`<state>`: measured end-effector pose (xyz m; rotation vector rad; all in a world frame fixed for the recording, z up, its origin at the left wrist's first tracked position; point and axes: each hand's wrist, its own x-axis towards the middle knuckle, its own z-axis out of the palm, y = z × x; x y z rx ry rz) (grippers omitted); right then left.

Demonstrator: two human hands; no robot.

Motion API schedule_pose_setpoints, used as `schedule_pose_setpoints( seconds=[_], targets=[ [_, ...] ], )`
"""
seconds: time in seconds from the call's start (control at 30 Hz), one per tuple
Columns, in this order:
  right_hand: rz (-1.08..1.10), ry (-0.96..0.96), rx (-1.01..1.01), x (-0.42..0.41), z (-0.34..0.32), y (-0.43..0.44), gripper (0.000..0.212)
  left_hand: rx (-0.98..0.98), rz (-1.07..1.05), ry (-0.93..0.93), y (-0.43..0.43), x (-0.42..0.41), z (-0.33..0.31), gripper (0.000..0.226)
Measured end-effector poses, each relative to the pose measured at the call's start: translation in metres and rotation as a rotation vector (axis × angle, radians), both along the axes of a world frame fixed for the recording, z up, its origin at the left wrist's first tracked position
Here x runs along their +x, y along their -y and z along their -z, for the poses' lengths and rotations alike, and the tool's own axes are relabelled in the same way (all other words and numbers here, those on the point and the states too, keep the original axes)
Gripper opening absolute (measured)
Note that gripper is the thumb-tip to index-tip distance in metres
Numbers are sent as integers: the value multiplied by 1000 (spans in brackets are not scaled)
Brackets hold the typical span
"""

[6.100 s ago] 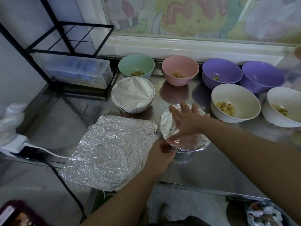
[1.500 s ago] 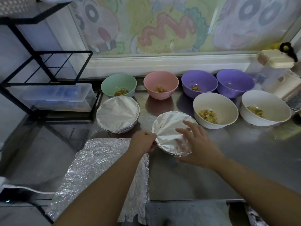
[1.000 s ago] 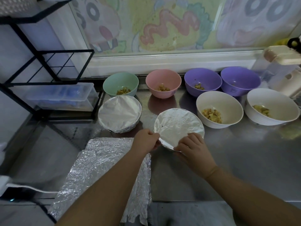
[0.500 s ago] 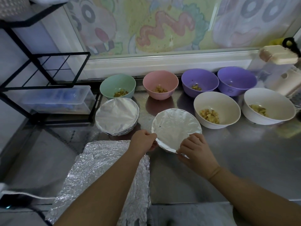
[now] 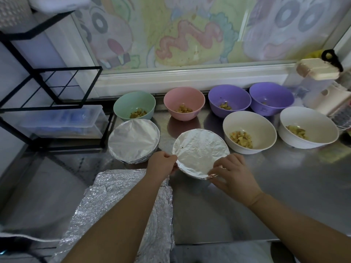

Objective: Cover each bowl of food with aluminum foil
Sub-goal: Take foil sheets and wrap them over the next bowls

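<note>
A foil-covered bowl [image 5: 200, 150] sits in the middle of the steel counter [image 5: 284, 196]. My left hand [image 5: 161, 164] pinches the foil at its left rim. My right hand [image 5: 234, 172] curls over the near right rim and grips the foil edge there. A second foil-covered bowl [image 5: 133, 140] stands to the left. Uncovered bowls with food stand behind and to the right: green [image 5: 134, 105], pink [image 5: 184, 102], two purple [image 5: 228, 99] [image 5: 271, 97] and two white [image 5: 248, 130] [image 5: 308, 127]. A stack of foil sheets [image 5: 117, 209] lies near the front, partly under my left arm.
A black wire rack [image 5: 49, 88] with a clear plastic box [image 5: 60, 118] stands at the left. A clear container with a beige lid [image 5: 317, 73] is at the back right. A painted window runs along the back.
My right hand has slid from the top of the foil down to the near right rim. My left hand has stayed at the left rim.
</note>
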<state>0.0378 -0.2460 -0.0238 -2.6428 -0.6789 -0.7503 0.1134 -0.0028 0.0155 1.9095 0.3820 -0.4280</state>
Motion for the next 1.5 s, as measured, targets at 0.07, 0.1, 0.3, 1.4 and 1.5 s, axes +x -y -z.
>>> schedule_pose_setpoints(
  seconds=[0.07,0.1,0.3,1.4,1.5],
  targets=[
    [207,-147,230,-6,0,0,38,-6,-27,7,-2,2,6,21],
    [316,-247,390,-8,-2,-3,47,-7,-40,13,-2,2,9,22],
    [510,-716,1070,10,-14,-30,46,76,-83,91,3,4,14,14],
    [494,-970,1632,60,-24,-56,20,291,383,228,26,-25,-5,52],
    [483,-978,1599,64,-25,-55,19,282,389,212,30,-32,-6,54]
  ],
)
